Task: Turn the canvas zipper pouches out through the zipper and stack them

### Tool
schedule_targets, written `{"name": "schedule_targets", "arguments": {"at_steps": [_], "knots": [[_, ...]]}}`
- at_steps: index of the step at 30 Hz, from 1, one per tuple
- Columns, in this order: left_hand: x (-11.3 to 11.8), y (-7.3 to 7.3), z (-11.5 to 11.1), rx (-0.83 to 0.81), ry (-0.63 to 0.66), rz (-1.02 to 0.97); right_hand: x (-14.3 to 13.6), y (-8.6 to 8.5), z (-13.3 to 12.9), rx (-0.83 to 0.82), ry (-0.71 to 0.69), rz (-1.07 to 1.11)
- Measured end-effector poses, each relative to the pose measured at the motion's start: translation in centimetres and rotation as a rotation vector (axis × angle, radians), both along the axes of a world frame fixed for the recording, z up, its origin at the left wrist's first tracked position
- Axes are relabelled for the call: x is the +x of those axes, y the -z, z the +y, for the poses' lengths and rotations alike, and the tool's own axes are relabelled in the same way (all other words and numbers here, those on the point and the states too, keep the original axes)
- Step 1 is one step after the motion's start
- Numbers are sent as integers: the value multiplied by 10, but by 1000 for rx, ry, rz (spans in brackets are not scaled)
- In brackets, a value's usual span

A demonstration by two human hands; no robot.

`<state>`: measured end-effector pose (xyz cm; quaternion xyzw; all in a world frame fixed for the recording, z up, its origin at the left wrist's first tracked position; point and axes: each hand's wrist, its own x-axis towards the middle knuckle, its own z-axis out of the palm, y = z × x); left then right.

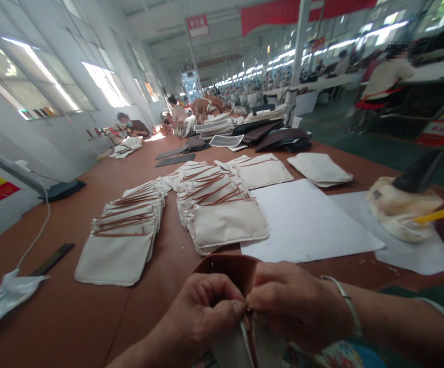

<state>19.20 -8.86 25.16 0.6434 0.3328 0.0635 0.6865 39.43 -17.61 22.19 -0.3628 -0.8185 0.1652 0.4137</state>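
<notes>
Head view: left hand [202,312] and right hand [294,306] meet at the near table [72,317] edge, fingers [234,306] of both pinched narrow on the brown-trimmed edge of a cream pouch [240,347] that hangs just below them. A brown leather piece [229,266] lies just beyond the fingers. Stacks of finished pouches [222,225] lie further out, white paper sheet [302,220] to their right. To do it well: keep the pinch close to the trim and pull evenly, I'd say.
</notes>
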Motion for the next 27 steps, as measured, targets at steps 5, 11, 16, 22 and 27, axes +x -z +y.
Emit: {"name": "schedule_targets", "arguments": {"at_steps": [5, 11, 16, 22, 27], "knots": [[-4, -3, 2, 153, 64, 16, 2, -11, 1, -559, -8, 509], [-7, -4, 7, 464, 148, -38, 6, -28, 12, -911, -167, 431], [-6, -9, 4, 482, 138, -107, 0, -30, 9, -535, -106, 230], [-5, -7, 4, 486, 177, -197, -9, -21, 5, 62, 94, -37], [-11, -16, 5, 524, 230, -179, 4, -30, 8, -559, -146, 281]]}}
